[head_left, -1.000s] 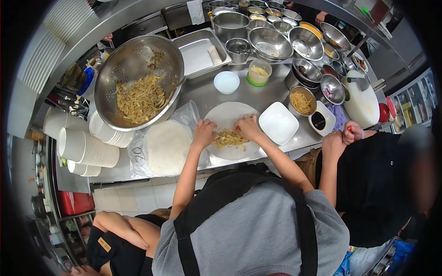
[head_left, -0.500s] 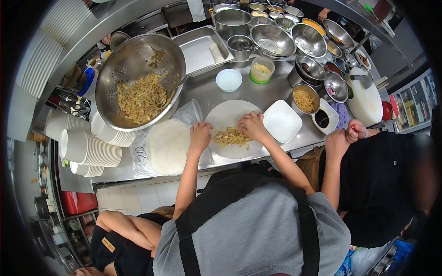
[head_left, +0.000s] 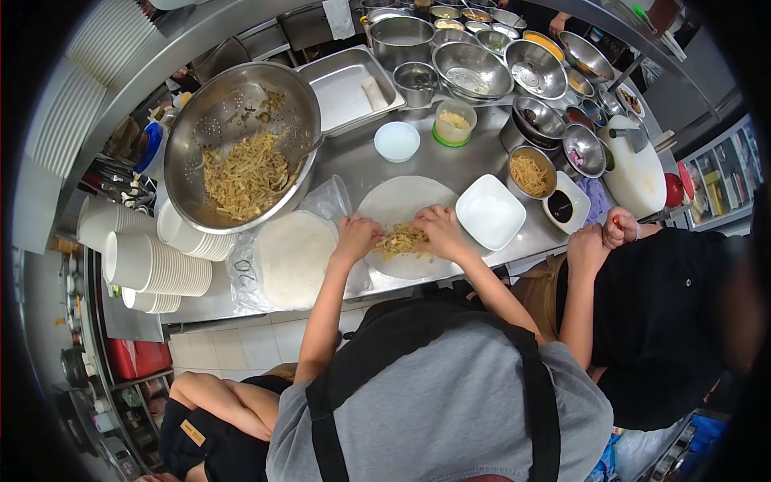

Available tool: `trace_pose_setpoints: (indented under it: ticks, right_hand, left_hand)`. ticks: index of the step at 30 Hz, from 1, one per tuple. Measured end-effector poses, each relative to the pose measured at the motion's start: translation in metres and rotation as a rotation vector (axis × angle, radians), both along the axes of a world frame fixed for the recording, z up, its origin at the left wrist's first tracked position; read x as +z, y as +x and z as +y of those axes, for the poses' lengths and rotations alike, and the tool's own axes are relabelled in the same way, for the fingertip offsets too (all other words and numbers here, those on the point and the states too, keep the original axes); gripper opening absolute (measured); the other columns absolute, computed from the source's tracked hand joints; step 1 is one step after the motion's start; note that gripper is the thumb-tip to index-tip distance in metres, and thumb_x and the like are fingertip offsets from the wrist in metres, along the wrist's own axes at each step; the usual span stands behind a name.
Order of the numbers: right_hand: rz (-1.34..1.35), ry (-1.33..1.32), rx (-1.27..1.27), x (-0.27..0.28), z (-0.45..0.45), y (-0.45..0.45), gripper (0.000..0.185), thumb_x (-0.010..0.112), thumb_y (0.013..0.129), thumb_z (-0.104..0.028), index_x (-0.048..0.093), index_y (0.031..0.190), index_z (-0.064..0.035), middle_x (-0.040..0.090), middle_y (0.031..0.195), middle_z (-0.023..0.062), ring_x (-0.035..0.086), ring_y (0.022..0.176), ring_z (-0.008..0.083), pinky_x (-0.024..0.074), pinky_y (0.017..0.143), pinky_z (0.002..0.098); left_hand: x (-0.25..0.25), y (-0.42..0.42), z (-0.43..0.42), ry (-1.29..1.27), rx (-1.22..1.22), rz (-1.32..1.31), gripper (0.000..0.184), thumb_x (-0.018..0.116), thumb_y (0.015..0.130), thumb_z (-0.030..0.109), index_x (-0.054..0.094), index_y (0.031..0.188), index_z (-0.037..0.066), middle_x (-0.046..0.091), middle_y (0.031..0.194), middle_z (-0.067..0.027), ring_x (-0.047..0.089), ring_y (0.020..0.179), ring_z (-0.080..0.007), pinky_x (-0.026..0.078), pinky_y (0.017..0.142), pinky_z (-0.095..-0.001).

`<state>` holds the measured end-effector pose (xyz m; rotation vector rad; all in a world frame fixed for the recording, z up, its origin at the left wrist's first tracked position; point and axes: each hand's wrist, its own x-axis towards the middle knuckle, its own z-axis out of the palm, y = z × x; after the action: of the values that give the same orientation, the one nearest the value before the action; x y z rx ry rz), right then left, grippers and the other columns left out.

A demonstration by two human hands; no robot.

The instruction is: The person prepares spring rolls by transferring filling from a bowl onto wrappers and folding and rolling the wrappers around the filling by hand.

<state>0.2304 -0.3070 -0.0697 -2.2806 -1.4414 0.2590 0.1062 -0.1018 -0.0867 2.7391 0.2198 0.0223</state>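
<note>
A heap of shredded filling point(head_left: 400, 243) lies on a round white wrapper sheet point(head_left: 399, 193) on the steel counter. My left hand point(head_left: 359, 236) presses the left end of the heap with its fingers curled in. From the other side my right hand point(head_left: 442, 232) has bent fingers closed over the right end. Both hands touch the filling; their fingertips are partly hidden in it. To the left, a stack of round wrapper sheets point(head_left: 295, 261) rests on a plastic bag. A large perforated steel bowl point(head_left: 265, 96) holds more shredded filling point(head_left: 245, 177).
A white square bowl point(head_left: 491, 218) sits close to my right hand. Beyond the wrapper stand a small white bowl point(head_left: 397, 141) and a green-based tub point(head_left: 454, 124). Stacked paper bowls point(head_left: 161, 261) are at left. A co-worker's hands point(head_left: 602, 239) are at the right edge.
My left hand has moved right and its fingers have curled onto the heap. My right hand has shifted slightly. The filling is squeezed into a shorter heap.
</note>
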Motion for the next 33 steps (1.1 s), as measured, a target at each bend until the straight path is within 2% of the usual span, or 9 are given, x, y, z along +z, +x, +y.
trace_pose_setpoints:
  ticks: [2,4,8,11,17,22,25,31,33]
  right_hand:
    - [-0.028,-0.030,0.015,-0.003,0.001,-0.003,0.044,0.079,0.060,-0.025,0.064,0.101,-0.0202,0.053,0.110,-0.0023,0.040,0.114,0.0208,0.0245,0.095,0.0477]
    - [-0.007,-0.014,0.004,-0.002,0.002,-0.001,0.053,0.081,0.057,-0.025,0.061,0.105,-0.0204,0.050,0.115,0.0009,0.038,0.117,0.0229,0.0245,0.095,0.0478]
    - [-0.030,0.038,0.024,-0.004,0.004,-0.006,0.063,0.083,0.052,-0.024,0.056,0.108,-0.0181,0.042,0.125,0.0096,0.032,0.124,0.0288,0.0226,0.098,0.0520]
    - [-0.081,0.063,0.074,-0.012,0.014,-0.010,0.060,0.083,0.052,-0.024,0.057,0.105,-0.0129,0.037,0.128,0.0137,0.027,0.128,0.0327,0.0192,0.102,0.0566]
    - [-0.081,0.056,0.194,-0.014,0.043,-0.023,0.055,0.080,0.055,-0.023,0.057,0.103,-0.0087,0.039,0.127,0.0137,0.027,0.128,0.0326,0.0181,0.104,0.0588]
    - [-0.054,0.087,0.213,-0.018,0.045,-0.024,0.063,0.082,0.055,-0.028,0.056,0.109,-0.0076,0.041,0.125,0.0133,0.028,0.128,0.0322,0.0185,0.103,0.0575]
    - [-0.057,0.015,0.147,-0.004,0.023,-0.009,0.071,0.083,0.053,-0.033,0.055,0.114,-0.0082,0.042,0.124,0.0133,0.030,0.126,0.0317,0.0197,0.102,0.0541]
    - [-0.036,-0.201,0.115,-0.010,0.008,0.011,0.080,0.083,0.053,-0.034,0.052,0.122,-0.0110,0.047,0.121,0.0099,0.036,0.120,0.0278,0.0240,0.098,0.0482]
    - [-0.032,-0.197,0.129,-0.016,0.006,0.011,0.079,0.083,0.053,-0.034,0.053,0.122,-0.0108,0.049,0.118,0.0077,0.038,0.118,0.0259,0.0252,0.097,0.0474]
  left_hand:
    - [-0.003,-0.009,-0.002,-0.024,0.051,-0.067,0.014,0.071,0.068,0.020,0.065,0.080,0.018,0.060,0.087,0.0042,0.049,0.095,-0.0208,0.033,0.083,-0.0409]
    - [0.005,-0.018,-0.002,-0.028,0.137,-0.167,0.013,0.071,0.067,0.019,0.065,0.079,0.017,0.059,0.084,0.0049,0.049,0.094,-0.0204,0.032,0.082,-0.0402]
    - [-0.002,-0.024,-0.002,0.060,0.161,-0.134,0.011,0.070,0.065,0.017,0.066,0.076,0.017,0.060,0.082,0.0034,0.050,0.094,-0.0206,0.032,0.082,-0.0390]
    - [-0.010,-0.021,-0.004,0.055,0.140,-0.135,0.012,0.070,0.066,0.019,0.065,0.077,0.017,0.059,0.081,0.0052,0.049,0.093,-0.0202,0.032,0.081,-0.0376]
    - [-0.007,-0.018,-0.011,0.022,0.027,-0.134,0.011,0.067,0.071,0.014,0.067,0.082,0.016,0.059,0.083,0.0042,0.050,0.095,-0.0216,0.035,0.080,-0.0388]
    - [0.007,-0.030,-0.008,0.012,0.013,-0.060,0.023,0.066,0.074,0.013,0.069,0.096,0.015,0.059,0.095,-0.0004,0.050,0.096,-0.0237,0.039,0.081,-0.0393]
    - [0.011,-0.032,-0.010,-0.104,0.115,-0.178,0.033,0.068,0.073,0.017,0.066,0.106,0.014,0.056,0.104,-0.0045,0.049,0.098,-0.0259,0.040,0.084,-0.0403]
    - [0.016,-0.017,-0.027,-0.124,-0.012,-0.175,0.060,0.077,0.064,0.024,0.057,0.119,0.013,0.051,0.112,-0.0052,0.043,0.108,-0.0272,0.036,0.090,-0.0407]
    - [0.007,-0.006,-0.035,-0.088,-0.043,-0.155,0.062,0.079,0.062,0.024,0.057,0.119,0.014,0.051,0.114,-0.0047,0.042,0.110,-0.0265,0.034,0.092,-0.0408]
